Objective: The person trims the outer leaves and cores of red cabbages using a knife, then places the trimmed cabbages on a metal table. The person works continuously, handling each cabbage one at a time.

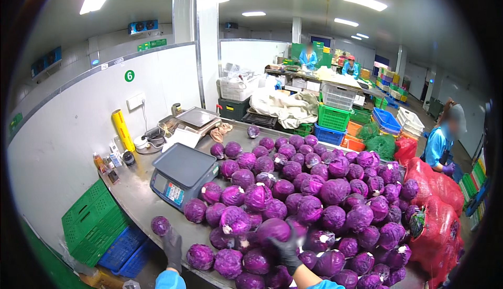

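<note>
A large heap of red cabbages (334, 191) lies on a stainless steel table (137, 194). My right hand (289, 247), in a dark glove, has its fingers around a large cabbage (274, 230) near the front of the heap. My left hand (173, 247), gloved too, is at the table's front edge, just below a small red cabbage (160, 225) that sits apart from the heap; whether its fingers grip this cabbage is not clear. A digital scale (184, 171) with a bare grey pan stands left of the heap.
Red mesh sacks (436, 230) stand at the table's right end. Green crates (92, 222) and blue crates (123, 249) are below the left edge. A second scale (197, 116), bottles and a yellow roll (123, 130) are by the wall. A co-worker (438, 143) is at the right.
</note>
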`<state>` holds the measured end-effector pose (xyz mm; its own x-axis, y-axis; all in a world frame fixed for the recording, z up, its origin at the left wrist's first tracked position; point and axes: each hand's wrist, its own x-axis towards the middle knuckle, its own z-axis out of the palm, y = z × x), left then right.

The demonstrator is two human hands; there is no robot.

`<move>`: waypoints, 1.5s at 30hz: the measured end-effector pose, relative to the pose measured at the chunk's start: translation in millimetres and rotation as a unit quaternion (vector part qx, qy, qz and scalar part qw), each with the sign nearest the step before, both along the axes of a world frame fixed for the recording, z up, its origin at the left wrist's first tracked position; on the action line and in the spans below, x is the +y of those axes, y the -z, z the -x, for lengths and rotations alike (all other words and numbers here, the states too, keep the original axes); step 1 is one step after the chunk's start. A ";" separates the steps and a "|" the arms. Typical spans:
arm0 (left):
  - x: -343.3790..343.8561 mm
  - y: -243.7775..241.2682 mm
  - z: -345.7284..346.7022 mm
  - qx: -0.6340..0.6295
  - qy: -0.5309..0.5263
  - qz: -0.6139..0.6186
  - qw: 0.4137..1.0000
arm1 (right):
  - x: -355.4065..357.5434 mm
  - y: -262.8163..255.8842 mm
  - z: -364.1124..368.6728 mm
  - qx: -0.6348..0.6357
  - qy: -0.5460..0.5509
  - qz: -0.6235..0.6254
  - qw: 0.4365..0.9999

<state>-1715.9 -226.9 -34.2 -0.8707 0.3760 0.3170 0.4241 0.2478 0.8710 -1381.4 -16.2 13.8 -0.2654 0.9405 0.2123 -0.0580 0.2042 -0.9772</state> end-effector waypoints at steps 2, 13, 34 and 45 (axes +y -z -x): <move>6.8 -5.2 42.3 0.122 -0.102 0.070 0.985 | 2.1 -1.2 16.1 -0.204 -0.009 -0.201 0.958; 2.2 25.7 146.5 -0.086 0.085 0.254 0.960 | 125.3 -47.7 -86.0 -0.386 0.114 -0.199 0.894; 160.3 -62.4 -19.2 0.118 0.428 -0.012 0.896 | 102.9 -86.1 8.3 -0.211 -0.160 -0.190 0.945; 301.4 -90.4 -98.5 0.425 0.416 0.371 0.713 | 241.8 -62.5 -118.8 -0.490 0.168 -0.168 0.839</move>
